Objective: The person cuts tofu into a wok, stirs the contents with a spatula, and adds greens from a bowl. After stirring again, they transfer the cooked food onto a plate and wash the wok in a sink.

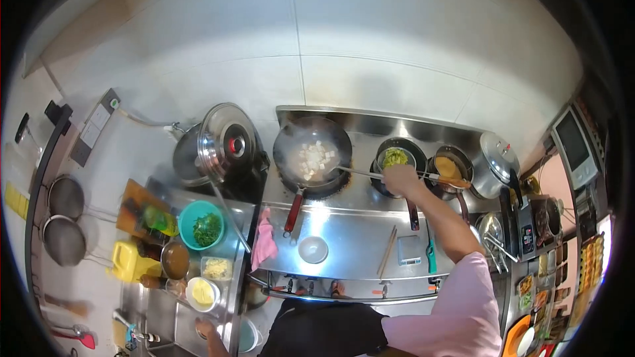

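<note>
My right hand [401,179] grips the long metal handle of a ladle [360,172]. Its head reaches left into a steaming black wok [294,137] that holds white cubes [313,158]. The wok sits on the back-left burner, and its red handle [293,212] points toward me. My left hand [206,328] is low at the bottom left, by the counter edge near a white bowl of yellow food [202,293]. Whether it holds anything is unclear.
A small pan of green food [395,157] and a pan of orange sauce [448,167] stand right of the wok. A lidded pot [221,145] is at left. On the steel top lie a white bowl [313,249], chopsticks [387,252] and a pink cloth [264,238]. A teal bowl of greens [202,225] stands among the containers at left.
</note>
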Motion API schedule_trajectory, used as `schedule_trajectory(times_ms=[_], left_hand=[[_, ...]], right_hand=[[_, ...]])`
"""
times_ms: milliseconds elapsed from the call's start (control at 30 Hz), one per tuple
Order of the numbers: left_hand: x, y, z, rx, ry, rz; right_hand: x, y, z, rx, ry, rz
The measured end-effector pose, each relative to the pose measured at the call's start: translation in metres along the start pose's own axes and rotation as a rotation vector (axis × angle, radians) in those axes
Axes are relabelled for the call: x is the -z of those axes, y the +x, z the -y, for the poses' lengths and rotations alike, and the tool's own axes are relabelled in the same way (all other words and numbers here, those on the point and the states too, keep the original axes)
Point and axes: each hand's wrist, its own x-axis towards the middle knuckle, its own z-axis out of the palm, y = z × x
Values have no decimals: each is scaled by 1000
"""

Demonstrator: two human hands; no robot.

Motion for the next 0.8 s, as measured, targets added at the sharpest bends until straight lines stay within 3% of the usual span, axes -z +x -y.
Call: schedule_trajectory(times_ms=[233,433,567,633,800], left_hand=[[-16,-7,14,150,-229,-64],[-21,-2,32,180,-314,-88],[-20,7,40,25,-264,-160],[-20,10,36,37,-382,-194],[-16,28,-2,74,-665,-106]], right_hand=[[-73,53,58,-54,203,-73],[-105,59,59,-108,436,-207],[-82,39,56,-269,1024,65],[-60,25,68,-311,1324,144],[-68,62,91,-310,1698,243]])
